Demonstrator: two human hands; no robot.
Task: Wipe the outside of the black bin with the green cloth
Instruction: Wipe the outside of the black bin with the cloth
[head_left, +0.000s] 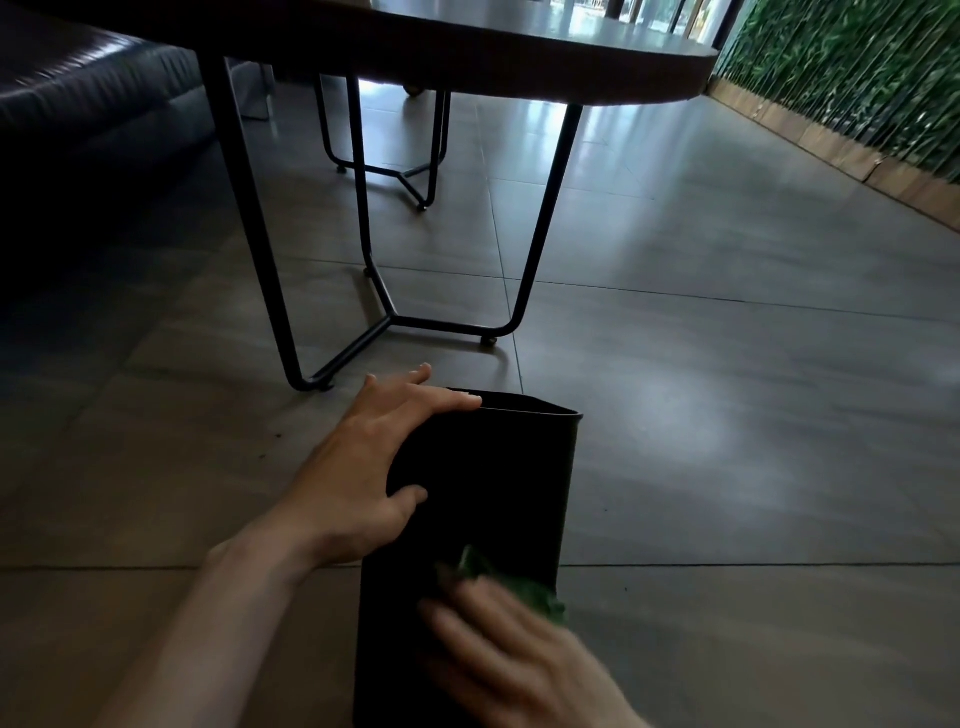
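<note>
The black bin (493, 483) lies on its side on the tiled floor, its open mouth pointing away from me toward the table. My left hand (363, 467) rests on the bin's upper left edge near the rim, fingers spread and fairly straight, thumb on the top face. My right hand (519, 660), blurred by motion, presses the green cloth (524, 587) flat against the bin's upper face close to its base. Only a crumpled edge of the cloth shows beyond the fingers.
A dark table (519, 57) on black metal legs (395, 317) stands just beyond the bin. A dark sofa (78, 93) fills the far left. A green plant wall (857, 78) with a wooden base runs along the right. Grey floor tiles (727, 415) spread to the right.
</note>
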